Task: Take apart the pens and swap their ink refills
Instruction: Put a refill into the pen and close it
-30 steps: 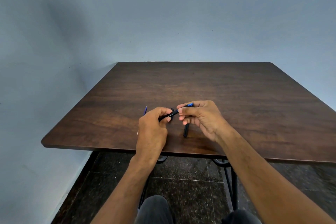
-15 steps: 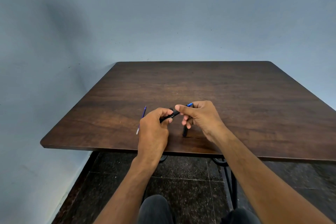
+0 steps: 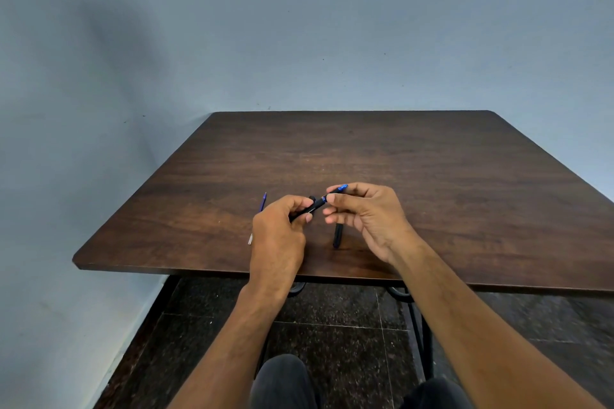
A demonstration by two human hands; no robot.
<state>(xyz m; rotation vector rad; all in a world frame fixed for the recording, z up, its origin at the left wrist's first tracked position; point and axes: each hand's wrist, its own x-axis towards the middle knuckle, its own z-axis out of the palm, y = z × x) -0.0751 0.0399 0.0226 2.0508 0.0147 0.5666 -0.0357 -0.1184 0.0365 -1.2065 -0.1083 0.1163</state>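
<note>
Both hands hold one black pen (image 3: 315, 206) just above the wooden table (image 3: 432, 183). My left hand (image 3: 279, 236) grips the pen's barrel. My right hand (image 3: 368, 216) pinches the pen's far end, where a blue tip (image 3: 342, 188) sticks out past the fingers. A loose blue ink refill (image 3: 262, 204) lies on the table left of my left hand, its lower part hidden behind it. A second black pen piece (image 3: 338, 236) lies on the table under my right hand. A small black part (image 3: 312, 198) shows behind the held pen.
The table's front edge (image 3: 199, 271) runs just under my wrists. A blue-grey wall (image 3: 299, 26) stands behind and to the left. Dark tiled floor (image 3: 349, 319) and black metal table legs (image 3: 422, 325) are below, with my knees at the bottom.
My right hand's fingers shifted along the pen's blue end, and the gap between the two hands closed slightly. The refill and the other pen piece stayed put.
</note>
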